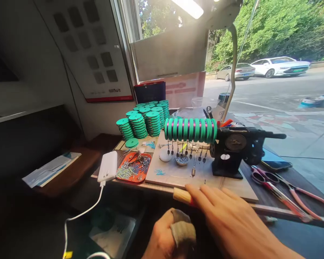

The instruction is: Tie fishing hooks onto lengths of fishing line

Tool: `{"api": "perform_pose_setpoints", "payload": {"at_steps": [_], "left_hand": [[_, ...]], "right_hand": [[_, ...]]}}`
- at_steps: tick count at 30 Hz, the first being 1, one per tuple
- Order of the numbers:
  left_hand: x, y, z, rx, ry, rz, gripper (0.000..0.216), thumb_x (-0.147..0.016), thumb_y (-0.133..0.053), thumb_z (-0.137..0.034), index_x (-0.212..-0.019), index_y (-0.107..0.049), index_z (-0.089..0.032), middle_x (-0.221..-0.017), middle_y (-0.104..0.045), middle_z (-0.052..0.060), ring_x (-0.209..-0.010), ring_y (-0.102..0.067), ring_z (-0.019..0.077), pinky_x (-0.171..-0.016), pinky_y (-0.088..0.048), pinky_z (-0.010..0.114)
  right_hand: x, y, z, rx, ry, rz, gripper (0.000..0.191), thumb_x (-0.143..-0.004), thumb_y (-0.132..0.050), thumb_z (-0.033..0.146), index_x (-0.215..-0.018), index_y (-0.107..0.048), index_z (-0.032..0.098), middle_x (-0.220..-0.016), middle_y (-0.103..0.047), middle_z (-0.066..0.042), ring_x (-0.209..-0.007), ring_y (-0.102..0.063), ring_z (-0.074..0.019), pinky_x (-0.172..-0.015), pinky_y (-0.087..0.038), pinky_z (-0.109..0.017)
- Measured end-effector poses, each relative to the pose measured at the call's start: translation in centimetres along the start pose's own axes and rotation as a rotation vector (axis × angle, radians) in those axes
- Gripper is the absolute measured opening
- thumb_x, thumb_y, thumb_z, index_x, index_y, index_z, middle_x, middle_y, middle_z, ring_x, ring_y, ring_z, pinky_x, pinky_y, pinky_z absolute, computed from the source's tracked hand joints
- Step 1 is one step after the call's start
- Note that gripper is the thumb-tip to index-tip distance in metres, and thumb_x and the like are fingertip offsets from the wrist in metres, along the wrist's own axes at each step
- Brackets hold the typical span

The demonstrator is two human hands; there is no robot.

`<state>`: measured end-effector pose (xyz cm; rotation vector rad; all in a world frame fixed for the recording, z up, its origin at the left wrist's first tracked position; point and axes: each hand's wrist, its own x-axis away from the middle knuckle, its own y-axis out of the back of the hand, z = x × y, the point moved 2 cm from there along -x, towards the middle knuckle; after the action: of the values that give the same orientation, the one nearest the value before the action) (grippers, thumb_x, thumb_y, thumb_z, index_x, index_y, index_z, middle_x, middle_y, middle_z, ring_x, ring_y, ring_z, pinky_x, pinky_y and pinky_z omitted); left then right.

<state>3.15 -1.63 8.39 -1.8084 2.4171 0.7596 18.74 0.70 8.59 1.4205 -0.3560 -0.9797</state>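
My right hand [226, 219] lies over a long thin rod with a pale wooden handle [181, 196] at the table's front edge, fingers wrapped on it. My left hand [167, 237] sits just below, closed around a folded grey-brown cloth [183, 228]. Behind them, a black hand-crank winder [233, 151] carries a row of green spools [190, 129] with pink thread, small weights hanging beneath over a pale board [205, 180].
Stacks of green spools [143, 122] stand at the back left. An orange tray [135, 168] of small parts, a white power bank [108, 166] with cable, red scissors [272, 187], pink pliers [305, 194] and a phone [275, 162] lie around. A lamp arm [233, 72] rises behind.
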Motion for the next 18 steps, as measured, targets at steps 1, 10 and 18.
{"api": "perform_pose_setpoints", "payload": {"at_steps": [1,10,18], "left_hand": [[-0.7,0.9,-0.8,-0.034,-0.025,0.017,0.021,-0.076,-0.053,-0.02,-0.062,-0.069,-0.023,-0.061,-0.061,0.006,-0.061,-0.054,0.0199,-0.06,-0.043,0.029],[-8.5,3.1,0.9,0.513,0.173,0.153,0.015,-0.066,-0.053,-0.016,-0.054,-0.06,-0.019,-0.055,-0.052,-0.001,-0.055,-0.049,0.0139,-0.059,-0.04,0.025],[-4.0,-1.4,0.8,0.047,-0.118,-0.097,0.023,-0.069,-0.049,-0.007,-0.079,-0.067,-0.018,-0.082,-0.064,0.009,-0.077,-0.058,0.0233,-0.072,-0.044,0.032]], "right_hand": [[-1.5,0.1,0.4,0.092,0.024,0.054,0.041,-0.068,-0.044,0.009,-0.108,-0.054,0.016,-0.08,-0.064,-0.009,-0.065,-0.059,-0.0235,-0.059,-0.042,-0.033],[-5.6,4.6,-4.0,-0.75,-0.03,0.414,0.009,-0.08,-0.046,0.02,-0.083,-0.055,0.022,-0.074,-0.053,0.002,-0.067,-0.048,-0.0123,-0.06,-0.039,-0.02],[-6.9,2.7,-3.1,-0.941,-0.255,0.594,0.034,-0.084,-0.036,0.043,-0.07,-0.054,0.017,-0.063,-0.054,0.001,-0.053,-0.05,-0.0111,-0.048,-0.037,-0.02]]}}
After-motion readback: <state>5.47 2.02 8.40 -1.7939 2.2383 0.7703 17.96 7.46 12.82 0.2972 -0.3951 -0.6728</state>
